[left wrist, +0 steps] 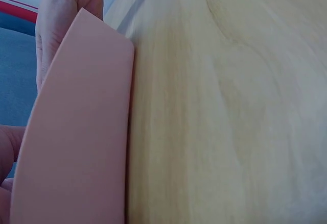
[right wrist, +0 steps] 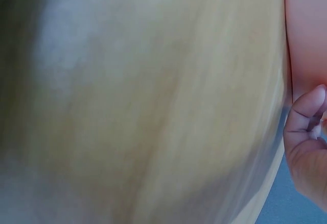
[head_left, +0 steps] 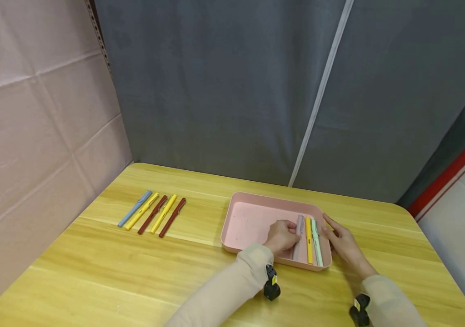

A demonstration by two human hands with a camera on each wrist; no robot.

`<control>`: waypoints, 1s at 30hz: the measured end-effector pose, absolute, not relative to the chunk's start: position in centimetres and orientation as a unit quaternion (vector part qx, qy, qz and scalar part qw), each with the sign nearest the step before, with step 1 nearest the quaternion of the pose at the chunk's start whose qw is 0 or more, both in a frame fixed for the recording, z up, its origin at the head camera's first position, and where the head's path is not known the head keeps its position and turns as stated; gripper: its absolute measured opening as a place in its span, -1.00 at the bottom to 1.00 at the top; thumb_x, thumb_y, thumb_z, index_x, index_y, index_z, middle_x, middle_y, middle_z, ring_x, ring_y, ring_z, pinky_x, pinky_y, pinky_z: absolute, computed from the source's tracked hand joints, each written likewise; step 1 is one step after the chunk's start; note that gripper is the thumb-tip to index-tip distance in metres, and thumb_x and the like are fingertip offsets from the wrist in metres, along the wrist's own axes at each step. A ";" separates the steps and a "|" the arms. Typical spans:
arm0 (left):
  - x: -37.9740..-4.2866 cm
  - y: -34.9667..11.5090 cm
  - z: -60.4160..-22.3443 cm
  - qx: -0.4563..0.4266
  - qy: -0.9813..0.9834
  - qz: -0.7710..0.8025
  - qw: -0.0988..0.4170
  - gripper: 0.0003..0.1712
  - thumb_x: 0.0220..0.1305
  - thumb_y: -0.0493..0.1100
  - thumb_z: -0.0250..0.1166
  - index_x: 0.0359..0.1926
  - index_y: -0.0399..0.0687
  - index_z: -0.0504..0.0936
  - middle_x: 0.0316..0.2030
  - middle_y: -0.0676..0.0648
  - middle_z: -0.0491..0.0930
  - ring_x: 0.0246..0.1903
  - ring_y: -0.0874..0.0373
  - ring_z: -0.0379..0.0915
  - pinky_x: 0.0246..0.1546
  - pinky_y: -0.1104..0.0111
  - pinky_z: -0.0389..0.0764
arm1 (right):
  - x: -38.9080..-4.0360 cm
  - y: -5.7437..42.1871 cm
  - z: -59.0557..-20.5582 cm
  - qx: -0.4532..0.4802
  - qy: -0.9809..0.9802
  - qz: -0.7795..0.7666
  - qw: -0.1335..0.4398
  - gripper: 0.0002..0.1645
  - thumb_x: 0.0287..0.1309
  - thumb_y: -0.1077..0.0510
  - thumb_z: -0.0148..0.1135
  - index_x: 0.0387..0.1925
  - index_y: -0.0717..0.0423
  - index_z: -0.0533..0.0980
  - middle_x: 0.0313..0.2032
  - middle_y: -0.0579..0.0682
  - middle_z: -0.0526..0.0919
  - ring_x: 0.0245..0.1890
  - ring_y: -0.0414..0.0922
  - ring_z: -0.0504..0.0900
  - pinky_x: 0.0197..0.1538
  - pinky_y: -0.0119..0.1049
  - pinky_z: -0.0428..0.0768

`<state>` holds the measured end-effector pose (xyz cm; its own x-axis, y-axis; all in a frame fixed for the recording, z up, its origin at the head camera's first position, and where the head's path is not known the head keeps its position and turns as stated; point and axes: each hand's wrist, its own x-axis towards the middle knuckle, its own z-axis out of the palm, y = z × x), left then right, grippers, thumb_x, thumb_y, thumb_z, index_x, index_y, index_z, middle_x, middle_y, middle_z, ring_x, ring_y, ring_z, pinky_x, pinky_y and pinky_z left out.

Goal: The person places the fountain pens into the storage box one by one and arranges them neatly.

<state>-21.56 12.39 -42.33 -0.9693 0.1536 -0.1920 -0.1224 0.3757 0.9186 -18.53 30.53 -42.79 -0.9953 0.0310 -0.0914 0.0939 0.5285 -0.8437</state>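
A pink tray (head_left: 252, 196) lies on the table, with three capped pens side by side in its right end: a lilac pen (head_left: 296, 250), a yellow pen (head_left: 309, 240) and a mint green pen (head_left: 316, 243). My left hand (head_left: 282, 236) reaches over the near rim and pinches the lilac pen, the leftmost of them. At the tray's right end, my right hand (head_left: 344, 245) holds the wall, thumb by the rim. In the left wrist view the tray's outer wall (left wrist: 82, 122) hides most of the left fingers. The right thumb (right wrist: 306, 114) appears bent against the tray in the right wrist view.
Left of the tray, several pens lie slanted in a row on the wooden table (head_left: 105, 263): a blue pen (head_left: 135, 209), two yellow ones and two dark red ones. A grey curtain (head_left: 216, 91) hangs behind the table's far edge.
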 end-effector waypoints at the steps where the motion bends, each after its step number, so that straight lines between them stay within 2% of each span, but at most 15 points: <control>1: -21.6 12.4 -42.3 0.008 0.821 0.557 0.124 -0.77 0.02 -0.37 0.37 -0.23 -0.19 0.64 -0.50 0.03 0.51 -0.49 0.27 0.42 -0.49 0.46 0.55 | -18.5 30.5 -42.8 0.036 0.873 -0.485 0.034 -0.31 0.42 -0.02 -0.14 0.46 0.05 -0.06 -0.50 -0.01 0.30 -0.60 -0.24 0.31 -0.55 -0.43 0.38; 30: -21.3 13.2 -42.0 0.015 0.861 0.500 0.093 -0.78 -0.01 -0.35 0.37 -0.25 -0.19 0.64 -0.50 0.05 0.47 -0.45 0.25 0.35 -0.41 0.47 0.50 | -18.6 30.6 -42.8 0.044 0.874 -0.481 0.047 -0.31 0.43 -0.02 -0.16 0.46 0.01 -0.09 -0.48 -0.01 0.30 -0.58 -0.23 0.32 -0.53 -0.41 0.38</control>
<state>-21.27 13.18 -42.04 -0.9824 0.1185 -0.1442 -0.0664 0.5002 0.8633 -18.58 30.55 -42.83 -0.9919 0.0313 -0.1233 0.1209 0.5332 -0.8373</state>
